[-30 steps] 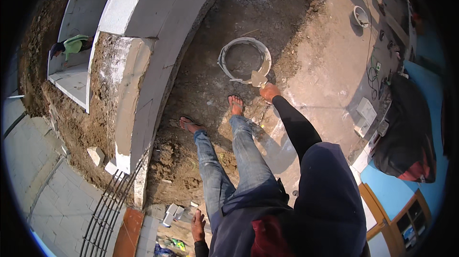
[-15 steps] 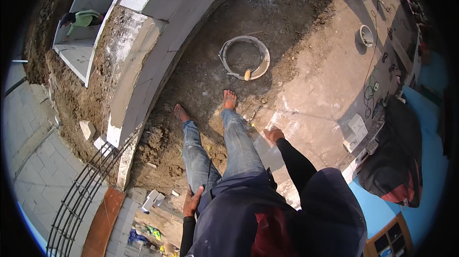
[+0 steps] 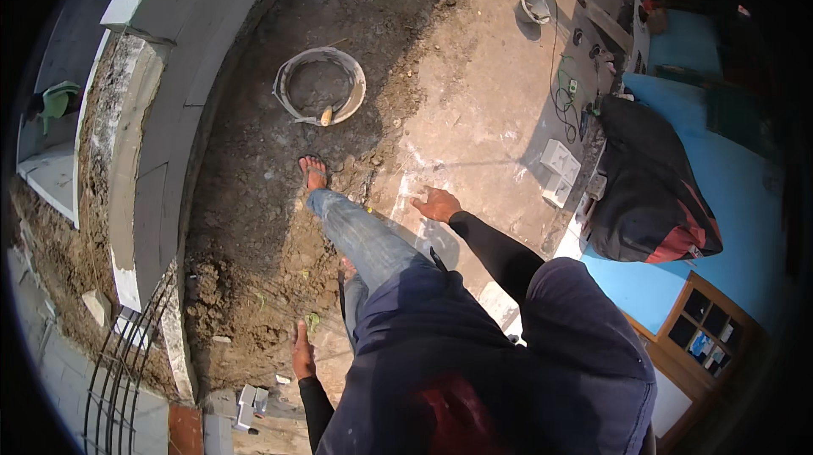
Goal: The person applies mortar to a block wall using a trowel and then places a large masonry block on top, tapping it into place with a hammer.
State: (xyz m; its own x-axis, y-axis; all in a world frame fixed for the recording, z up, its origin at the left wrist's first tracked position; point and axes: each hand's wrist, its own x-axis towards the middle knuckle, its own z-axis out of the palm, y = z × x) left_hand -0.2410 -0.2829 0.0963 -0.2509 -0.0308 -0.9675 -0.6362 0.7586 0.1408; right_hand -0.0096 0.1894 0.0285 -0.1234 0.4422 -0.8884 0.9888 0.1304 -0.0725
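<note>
My right hand (image 3: 438, 204) hangs out over the sunlit concrete with a finger stretched out and nothing seen in it. Low beside my leg, my left hand (image 3: 302, 353) is seen edge-on, a finger or thumb extended, and no object shows in it. Both hands are apart from anything else. Ahead of my sandalled foot (image 3: 312, 171) stands a round mortar tub (image 3: 359, 95) with grey mix inside. A tool with a yellowish handle (image 3: 326, 116) rests at the tub's near rim.
A curved block wall (image 3: 174, 116) runs along the left, with a rebar cage (image 3: 123, 370) near its end. White blocks (image 3: 559, 171) and a dark red-trimmed bag (image 3: 648, 188) lie right. Beyond are a bucket (image 3: 534, 6) and cables (image 3: 562, 95). A person in green (image 3: 58, 101) is far left.
My view has turned and shifted rightward, so the tub and wall sit further left. My left hand has come away from my thigh. One leg now stretches forward, the other is mostly hidden.
</note>
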